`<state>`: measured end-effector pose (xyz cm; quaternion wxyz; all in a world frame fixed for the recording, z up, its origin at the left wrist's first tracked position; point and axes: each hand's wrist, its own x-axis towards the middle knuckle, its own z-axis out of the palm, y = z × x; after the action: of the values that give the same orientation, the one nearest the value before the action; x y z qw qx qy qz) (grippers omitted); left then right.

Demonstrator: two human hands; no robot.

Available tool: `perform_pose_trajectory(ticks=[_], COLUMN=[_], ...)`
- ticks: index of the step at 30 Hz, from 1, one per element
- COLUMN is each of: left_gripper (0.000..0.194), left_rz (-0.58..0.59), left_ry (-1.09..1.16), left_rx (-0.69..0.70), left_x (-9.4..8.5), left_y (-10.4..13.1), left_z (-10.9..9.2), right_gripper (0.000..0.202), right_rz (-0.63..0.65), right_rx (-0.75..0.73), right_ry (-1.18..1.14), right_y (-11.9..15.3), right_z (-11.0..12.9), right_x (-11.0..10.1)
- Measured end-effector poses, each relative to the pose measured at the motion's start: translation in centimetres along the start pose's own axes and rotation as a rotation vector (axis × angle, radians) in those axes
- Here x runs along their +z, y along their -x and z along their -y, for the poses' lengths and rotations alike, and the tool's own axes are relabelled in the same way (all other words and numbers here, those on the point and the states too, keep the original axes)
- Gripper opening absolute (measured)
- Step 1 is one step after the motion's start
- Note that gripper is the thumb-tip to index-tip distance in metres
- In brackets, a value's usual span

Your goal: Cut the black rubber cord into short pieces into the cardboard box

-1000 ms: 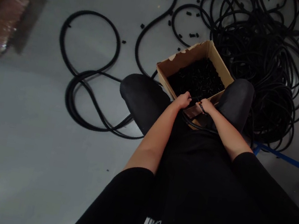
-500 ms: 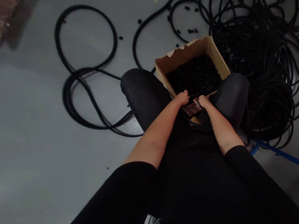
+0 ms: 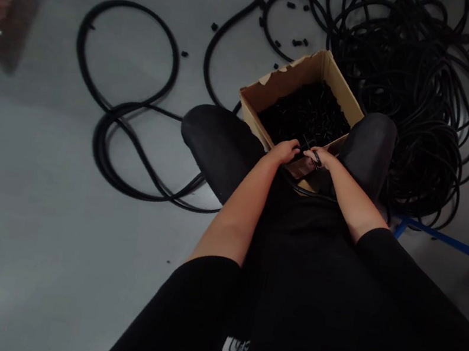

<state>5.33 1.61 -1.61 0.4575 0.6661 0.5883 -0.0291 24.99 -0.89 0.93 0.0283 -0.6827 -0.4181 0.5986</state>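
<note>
Short black pieces lay in the box while long tubing remained in loops

We sat with our dark-clad legs on either side of an open brown cardboard box [image 3: 342,89] with ragged upper edges. Our left hand [image 3: 284,151] was at its near edge, the fingers narrow and apparently pinching a slim black tube end [image 3: 300,148]. Our right hand [image 3: 322,157] was just beside it, fingers closed around a dark looped hand tool [image 3: 317,160], possibly scissors. Whether its blades were apart or together, we could not tell.

As for progress, many short black pieces [image 3: 312,110] already lay inside the box, covering what we could see of its bottom. We judged the work well under way but unfinished: a big tangled heap of black tubing [image 3: 396,71] lay beyond the box's right edge, and long black loops [image 3: 98,156] lay on the grey floor [image 3: 33,196] to its left. Loose black bits [image 3: 184,54] were scattered outside the box, towards the floor's far edge. How much of the tubing needed handling, and how many pieces were enough, the view did not show.
</note>
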Motion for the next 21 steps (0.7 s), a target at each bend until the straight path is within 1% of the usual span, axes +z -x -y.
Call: perform_pose_trajectory(ticks=[4,7,11,16,18,21], left_gripper=[0.017,0.016,0.013,0.008,0.01,0.019], left_rz=[-0.009,-0.024,-0.046,-0.072,-0.083,-0.106], left_ry=[0.004,-0.001,-0.009,0.018,0.043,0.086], left_rx=[0.017,-0.002,-0.062,-0.142,-0.175,-0.214], left_x=[-0.4,-0.5,-0.5,-0.6,-0.6,-0.6], left_y=[0.2,0.3,0.4,0.6,0.6,0.4], left_z=[0.0,-0.1,-0.3,-0.6,-0.6,-0.4], right_gripper=[0.028,0.033,0.029,0.026,0.025,0.021], right_rz=[0.013,-0.005,-0.059,-0.143,-0.155,-0.128], right_rx=[-0.021,-0.061,-0.093,-0.119,-0.118,-0.094], right_ry=[0.011,0.061,0.147,0.253,0.289,0.325], right_y=[1.1,1.8,1.9,1.3,1.2,1.2], right_z=[0.2,0.6,0.8,0.6,0.6,0.7], right_x=[-0.6,-0.8,-0.9,-0.7,-0.5,-0.3])
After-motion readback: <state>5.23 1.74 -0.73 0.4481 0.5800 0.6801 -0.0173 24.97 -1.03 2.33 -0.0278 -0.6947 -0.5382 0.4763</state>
